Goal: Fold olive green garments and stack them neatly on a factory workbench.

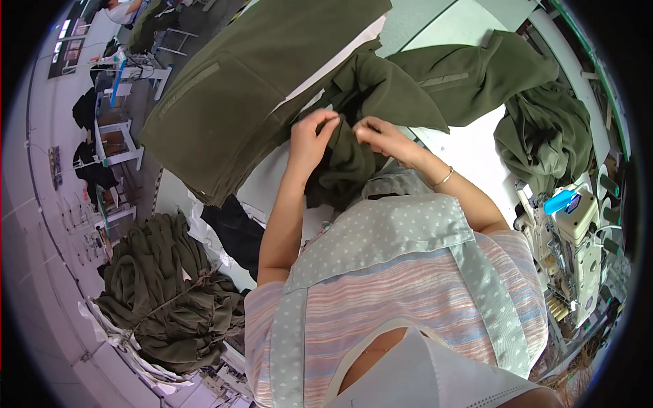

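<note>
Close in front of my body, an olive-green garment (345,163) hangs bunched between my two hands. My left hand (314,134) pinches its cloth, with thumb and fingertips together at the upper edge. A short way to the right, my right hand (386,140) is closed, its curled fingers holding the same cloth. Under the left fingertips the exact edge is partly hidden. Beyond the hands, a loose fold of the green cloth (401,92) drapes over the table. A sleeve-like green piece (476,76) with a lighter strip stretches to the right.
A thick stack of green cut panels (231,88) lies at the left on the table. One green heap (547,132) rests at the far right, above a sewing machine (575,224) with a blue object on it. A tied green bundle (163,285) sits lower left, beside black cloth (238,231).
</note>
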Demonstrator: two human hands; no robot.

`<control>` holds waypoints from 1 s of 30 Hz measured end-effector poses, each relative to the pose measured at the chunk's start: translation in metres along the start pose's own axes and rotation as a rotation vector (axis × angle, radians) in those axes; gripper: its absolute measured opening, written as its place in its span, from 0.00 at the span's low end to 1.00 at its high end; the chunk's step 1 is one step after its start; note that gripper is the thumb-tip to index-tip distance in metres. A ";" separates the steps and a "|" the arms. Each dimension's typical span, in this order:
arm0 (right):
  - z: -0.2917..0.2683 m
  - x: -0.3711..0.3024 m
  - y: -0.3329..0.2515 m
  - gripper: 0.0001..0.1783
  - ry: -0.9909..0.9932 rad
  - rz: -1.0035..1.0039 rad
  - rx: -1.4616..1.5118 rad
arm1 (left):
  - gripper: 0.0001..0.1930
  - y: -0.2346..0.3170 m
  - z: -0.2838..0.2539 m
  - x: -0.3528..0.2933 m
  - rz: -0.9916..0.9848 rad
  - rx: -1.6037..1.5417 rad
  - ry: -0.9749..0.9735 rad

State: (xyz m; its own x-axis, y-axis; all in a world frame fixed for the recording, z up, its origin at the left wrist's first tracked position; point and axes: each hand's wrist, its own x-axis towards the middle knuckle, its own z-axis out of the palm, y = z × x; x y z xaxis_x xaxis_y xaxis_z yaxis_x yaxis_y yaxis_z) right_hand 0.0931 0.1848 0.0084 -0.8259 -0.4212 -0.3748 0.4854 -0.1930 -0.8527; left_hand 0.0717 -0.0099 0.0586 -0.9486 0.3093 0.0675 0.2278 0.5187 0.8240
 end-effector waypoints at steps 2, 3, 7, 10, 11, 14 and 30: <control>0.016 -0.001 -0.025 0.19 0.117 -0.555 -0.473 | 0.06 0.041 -0.011 0.021 0.236 0.182 0.154; 0.020 -0.002 -0.046 0.19 0.109 -0.563 -0.483 | 0.06 0.058 -0.017 0.030 0.240 0.182 0.168; 0.025 -0.010 -0.142 0.18 0.261 -0.733 -0.594 | 0.05 0.128 -0.044 0.059 0.578 0.502 0.227; 0.013 -0.014 -0.187 0.17 0.341 -0.877 -0.738 | 0.04 0.174 -0.065 0.072 0.679 0.632 0.274; 0.006 -0.012 -0.200 0.17 0.415 -0.904 -0.878 | 0.04 0.185 -0.071 0.075 0.713 0.662 0.288; -0.016 -0.013 -0.224 0.17 0.619 -0.976 -1.114 | 0.05 0.217 -0.094 0.077 0.724 0.706 0.341; -0.117 -0.037 -0.301 0.21 0.715 -0.967 -0.818 | 0.22 0.180 -0.163 0.043 0.135 0.565 0.144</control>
State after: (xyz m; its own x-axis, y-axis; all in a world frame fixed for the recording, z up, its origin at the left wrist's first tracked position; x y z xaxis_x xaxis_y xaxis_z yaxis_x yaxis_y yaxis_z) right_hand -0.0561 0.3620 0.2360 -0.8111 0.1477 0.5660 -0.4268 0.5122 -0.7453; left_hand 0.0359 -0.0334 0.3011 -0.9145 0.3112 0.2586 0.3924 0.8382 0.3789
